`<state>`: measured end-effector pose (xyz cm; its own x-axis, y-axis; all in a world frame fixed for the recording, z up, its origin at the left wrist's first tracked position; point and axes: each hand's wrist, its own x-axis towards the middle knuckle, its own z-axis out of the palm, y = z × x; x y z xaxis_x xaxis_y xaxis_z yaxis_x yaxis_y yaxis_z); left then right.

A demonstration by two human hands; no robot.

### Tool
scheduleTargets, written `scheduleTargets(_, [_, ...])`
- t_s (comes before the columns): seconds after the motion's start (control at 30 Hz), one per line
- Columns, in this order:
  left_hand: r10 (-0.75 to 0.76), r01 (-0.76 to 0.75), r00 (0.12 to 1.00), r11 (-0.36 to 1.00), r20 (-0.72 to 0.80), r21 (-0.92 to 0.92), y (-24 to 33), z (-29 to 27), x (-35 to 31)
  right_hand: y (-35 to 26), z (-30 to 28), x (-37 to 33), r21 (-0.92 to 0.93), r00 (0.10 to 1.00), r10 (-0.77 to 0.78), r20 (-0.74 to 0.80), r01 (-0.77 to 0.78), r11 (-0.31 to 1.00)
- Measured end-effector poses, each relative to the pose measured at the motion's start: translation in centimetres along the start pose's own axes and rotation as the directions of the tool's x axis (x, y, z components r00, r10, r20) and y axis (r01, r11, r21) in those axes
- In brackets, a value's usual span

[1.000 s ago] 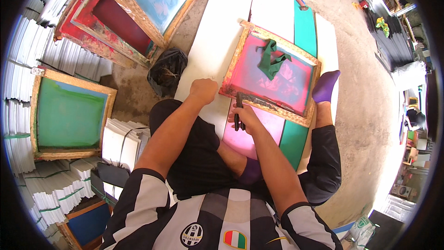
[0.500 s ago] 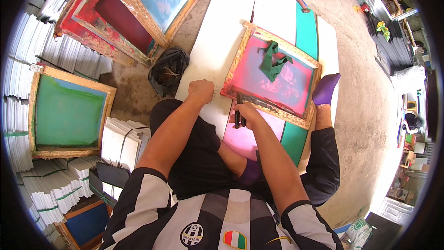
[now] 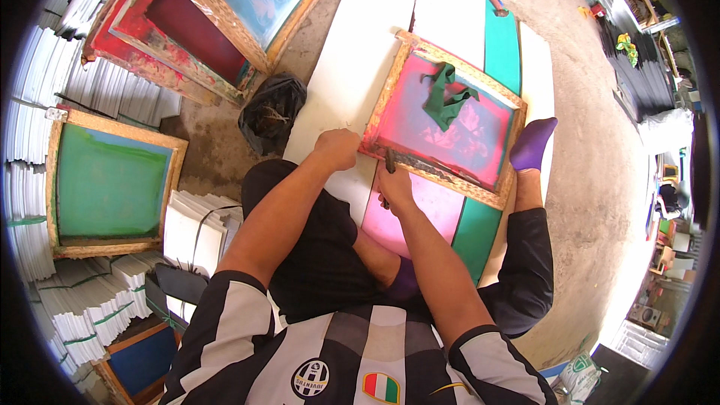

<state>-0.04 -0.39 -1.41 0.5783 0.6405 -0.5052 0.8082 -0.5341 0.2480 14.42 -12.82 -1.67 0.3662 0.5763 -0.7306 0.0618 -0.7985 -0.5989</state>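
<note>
A wooden-framed printing screen [image 3: 401, 71] with pink-stained blue mesh lies tilted across the boards before me. My right hand [image 3: 395, 184] is at its near edge, fingers wrapped round a dark tool that looks like pliers [image 3: 389, 160]; its tip touches or nearly touches the frame. My left hand [image 3: 337, 148] is closed in a fist beside the frame's near left corner, over the white board. Whatever its fingers pinch is hidden. On the mesh rests a crumpled dark green cloth strip [image 3: 447, 109].
Beneath the screen are white boards [image 3: 360, 37], with pink [image 3: 416, 214] and green [image 3: 474, 236] sheets. A black plastic bag [image 3: 271, 112] sits left. More framed screens [image 3: 180, 157] lean against tied paper stacks [image 3: 199, 232]. My purple-socked foot [image 3: 532, 142] is beside the screen's right edge.
My left hand has moved a little right, to the screen's near left corner. My right hand has turned with the tool, whose handles now show less. The screen has shifted slightly in view.
</note>
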Motion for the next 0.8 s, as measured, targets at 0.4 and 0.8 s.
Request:
scheduleTargets(0.4, [0.016, -0.020, 0.996, 0.999, -0.092, -0.039, 1.9, -2.7, -1.4, 4.8, 0.9, 0.4, 0.146, 0.971, -0.225, 0.080, 0.212, 0.966])
scheduleTargets(0.8, [0.213, -0.226, 0.973, 0.961, -0.093, -0.157, 0.6, -0.8, -1.4, 3.6, 0.9, -1.9, 0.149, 0.939, -0.185, 0.291, 0.147, 0.978])
